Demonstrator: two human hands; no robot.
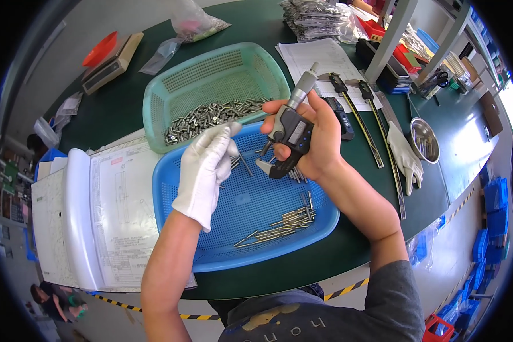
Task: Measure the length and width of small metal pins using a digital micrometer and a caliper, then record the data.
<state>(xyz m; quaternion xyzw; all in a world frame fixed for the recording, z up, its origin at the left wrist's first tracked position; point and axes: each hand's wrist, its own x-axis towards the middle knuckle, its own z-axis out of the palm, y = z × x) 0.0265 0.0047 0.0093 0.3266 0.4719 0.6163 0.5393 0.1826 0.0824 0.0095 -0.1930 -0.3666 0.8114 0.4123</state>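
My right hand is bare and wrapped round a digital micrometer, its silver thimble pointing up and away and its black frame down toward the blue basket. My left hand, in a white glove, hovers over the left part of that blue basket with its fingers pressed together. Whether anything is between them is hidden. A thin metal pin shows just right of the glove; I cannot tell if it touches the fingers. Metal pins lie in the basket's near right part, and more lie partly hidden behind the micrometer.
A green basket of short metal pins stands behind. Drawing sheets lie left. Rightward are calipers, a white glove and a steel bowl. A scale with a red pan sits far left.
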